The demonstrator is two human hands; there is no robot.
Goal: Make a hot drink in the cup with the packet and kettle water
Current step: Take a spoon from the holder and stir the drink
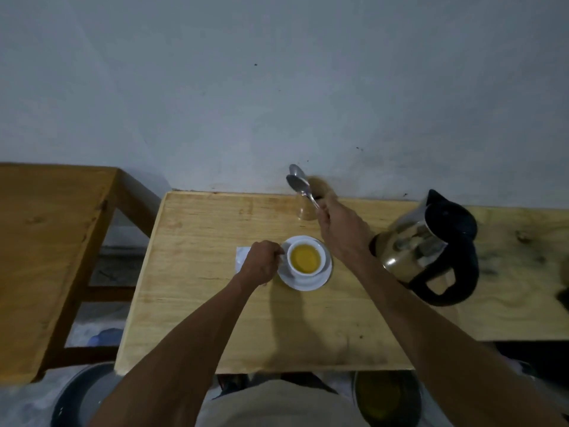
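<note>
Pale wooden table (215, 318) against the wall. At centre, a saucer (308, 280) bearing the cup (306, 260). At 9 o'clock of the saucer, just beside it, white paper (241, 257). At 3 o'clock, a kettle (431, 251). At 12 o'clock, a glass (306, 211).

Head view of a light wooden table (215, 318) set against a grey wall: a white cup (306, 260) of yellow-orange liquid stands on a white saucer (320, 280), with the left hand (261, 263) closed at the cup's handle side and a white packet (241, 257) lying partly beneath that hand. The right hand (341, 229) grips spoon handles; two spoon bowls (297, 178) point up and back, above a clear glass (306, 208) near the wall. A steel kettle (431, 248) with black lid and handle stands just right of the right forearm.
</note>
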